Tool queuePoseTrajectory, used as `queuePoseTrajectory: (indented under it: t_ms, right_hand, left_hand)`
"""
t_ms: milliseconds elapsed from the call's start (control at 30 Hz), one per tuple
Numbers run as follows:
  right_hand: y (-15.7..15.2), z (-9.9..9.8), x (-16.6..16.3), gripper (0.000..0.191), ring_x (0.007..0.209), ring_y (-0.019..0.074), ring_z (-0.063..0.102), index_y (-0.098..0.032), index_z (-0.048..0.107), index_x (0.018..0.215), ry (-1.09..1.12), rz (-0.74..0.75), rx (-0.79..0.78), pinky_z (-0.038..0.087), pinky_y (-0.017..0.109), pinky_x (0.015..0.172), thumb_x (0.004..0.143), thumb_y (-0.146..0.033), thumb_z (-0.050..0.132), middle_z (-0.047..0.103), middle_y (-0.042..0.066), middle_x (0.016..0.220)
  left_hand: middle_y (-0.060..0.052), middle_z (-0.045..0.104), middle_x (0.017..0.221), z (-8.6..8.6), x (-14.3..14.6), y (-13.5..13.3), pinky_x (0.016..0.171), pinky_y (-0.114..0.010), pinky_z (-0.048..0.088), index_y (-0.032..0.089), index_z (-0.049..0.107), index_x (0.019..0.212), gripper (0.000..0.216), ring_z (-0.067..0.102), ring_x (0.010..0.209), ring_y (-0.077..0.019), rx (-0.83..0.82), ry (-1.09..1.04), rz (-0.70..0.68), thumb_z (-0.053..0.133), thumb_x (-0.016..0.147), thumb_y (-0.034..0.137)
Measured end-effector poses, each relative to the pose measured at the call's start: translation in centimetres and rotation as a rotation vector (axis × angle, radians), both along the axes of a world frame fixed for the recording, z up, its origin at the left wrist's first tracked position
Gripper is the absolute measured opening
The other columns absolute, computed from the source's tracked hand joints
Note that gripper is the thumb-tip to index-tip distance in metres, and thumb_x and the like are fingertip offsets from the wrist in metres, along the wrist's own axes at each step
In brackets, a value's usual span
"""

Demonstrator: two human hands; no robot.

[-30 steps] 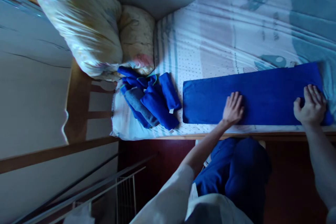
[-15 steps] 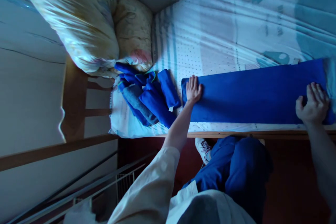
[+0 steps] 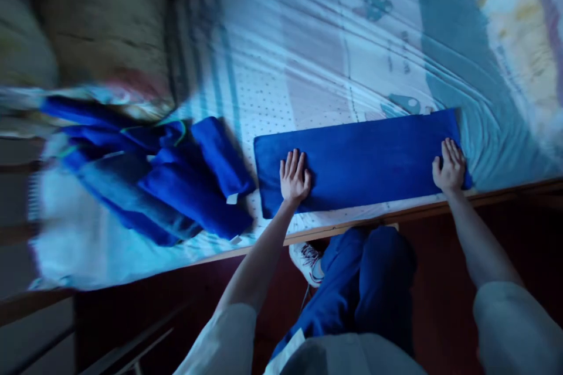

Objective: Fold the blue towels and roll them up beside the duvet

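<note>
A long blue towel (image 3: 365, 161), flat and rectangular, lies along the near edge of the bed. On its left part my left hand (image 3: 295, 179) rests palm down, fingers slightly spread. My right hand (image 3: 450, 167) presses flat on the right end, thumb apart from the fingers. Neither hand grips anything. Left of the towel lies a rolled or folded blue cloth (image 3: 222, 155) with a white tag. Beside it sits a pile of crumpled and rolled blue cloths (image 3: 189, 193), one of them greyer (image 3: 132, 184).
The patterned bed sheet (image 3: 308, 58) has creases running across it. Pillows (image 3: 105, 29) stand at the upper left against the wall. Patterned bedding (image 3: 523, 29) lies at the upper right. A wooden bed rail (image 3: 334, 229) runs in front of my knees (image 3: 369, 263).
The view has swung right and closer to the bed. My left hand has shifted from the towel's upper left corner nearer its lower edge. The right hand stays on the right end.
</note>
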State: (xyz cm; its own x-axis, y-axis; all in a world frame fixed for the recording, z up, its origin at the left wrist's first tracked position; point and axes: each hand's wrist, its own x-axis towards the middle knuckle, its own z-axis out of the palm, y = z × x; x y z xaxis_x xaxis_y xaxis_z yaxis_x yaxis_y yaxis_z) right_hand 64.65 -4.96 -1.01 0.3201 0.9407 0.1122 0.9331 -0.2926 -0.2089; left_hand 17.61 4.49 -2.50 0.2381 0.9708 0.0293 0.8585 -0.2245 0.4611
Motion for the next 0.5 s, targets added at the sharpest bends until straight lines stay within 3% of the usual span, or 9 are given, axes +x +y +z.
queuePoseTrajectory:
  t_ms: [167,300,367,500]
  right_hand:
    - [0.0,0.8,-0.3,0.063,0.155,0.0254,0.038,-0.011,0.044,0.158,0.035,-0.044,-0.082,0.031,0.051,0.126,0.102,-0.033,0.029,0.047,0.018,0.162]
    - [2.1,1.8,-5.2,0.062,0.159,0.0298,0.03,-0.015,0.042,0.161,0.062,-0.163,-0.026,0.025,0.062,0.127,0.106,-0.035,0.02,0.044,0.018,0.164]
    - [3.8,2.2,-10.0,0.062,0.161,0.0294,0.024,-0.019,0.037,0.164,0.127,-0.046,-0.029,0.021,0.062,0.128,0.106,-0.037,0.023,0.039,0.015,0.168]
    - [7.5,2.6,-19.2,0.064,0.164,0.0254,0.016,-0.028,0.028,0.167,0.287,0.382,-0.188,0.013,0.055,0.133,0.105,-0.04,0.037,0.03,0.003,0.173]
  left_hand:
    - [-0.011,0.042,0.166,0.2,-0.1,0.6,0.133,-0.055,0.016,0.018,0.05,0.156,0.066,0.029,0.159,-0.0285,0.018,-0.092,0.019,0.044,0.093,0.036]
    - [-0.011,0.045,0.164,0.5,0.2,0.6,0.132,-0.058,0.018,0.021,0.053,0.154,0.067,0.032,0.158,-0.0309,0.015,-0.163,0.021,0.048,0.089,0.037]
    - [-0.011,0.045,0.164,0.6,0.2,0.6,0.131,-0.059,0.018,0.021,0.053,0.154,0.068,0.033,0.157,-0.0324,0.009,-0.188,0.025,0.049,0.088,0.037]
    - [-0.011,0.044,0.164,0.6,0.1,0.6,0.13,-0.062,0.018,0.022,0.051,0.155,0.071,0.033,0.157,-0.0347,0.008,-0.22,0.027,0.05,0.086,0.035]
